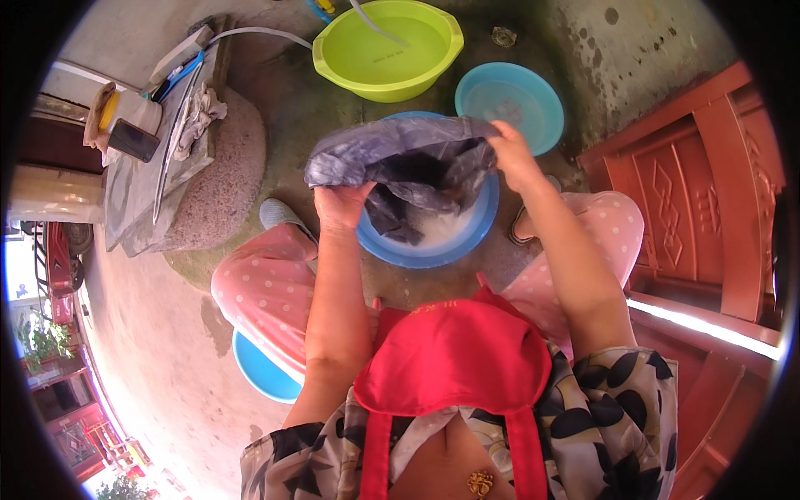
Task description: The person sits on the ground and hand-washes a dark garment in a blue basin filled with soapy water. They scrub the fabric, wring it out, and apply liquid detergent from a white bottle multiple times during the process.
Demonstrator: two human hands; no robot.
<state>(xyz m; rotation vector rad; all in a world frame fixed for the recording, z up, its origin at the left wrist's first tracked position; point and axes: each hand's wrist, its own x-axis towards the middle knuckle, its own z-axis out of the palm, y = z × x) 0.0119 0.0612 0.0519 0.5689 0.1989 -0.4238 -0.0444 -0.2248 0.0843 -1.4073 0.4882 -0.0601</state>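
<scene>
A wet dark grey garment [412, 134] is stretched between my two hands over a blue basin [431, 259]. My left hand [340, 206] grips its near left edge, fingers hidden behind the cloth. With my right hand [509, 153] I hold the right end of what looks like its waistband. The opening between them gapes towards me. Lower folds of the cloth hang down into whitish, sudsy water [447, 230] in the basin.
Beyond stand a lime-green basin [390, 94] of water with a hose [375, 25] in it and a turquoise basin [550, 112]. A stone slab [206, 144] at left carries a phone [133, 140] and a rag [199, 119]. A red panelled door [681, 206] is at right.
</scene>
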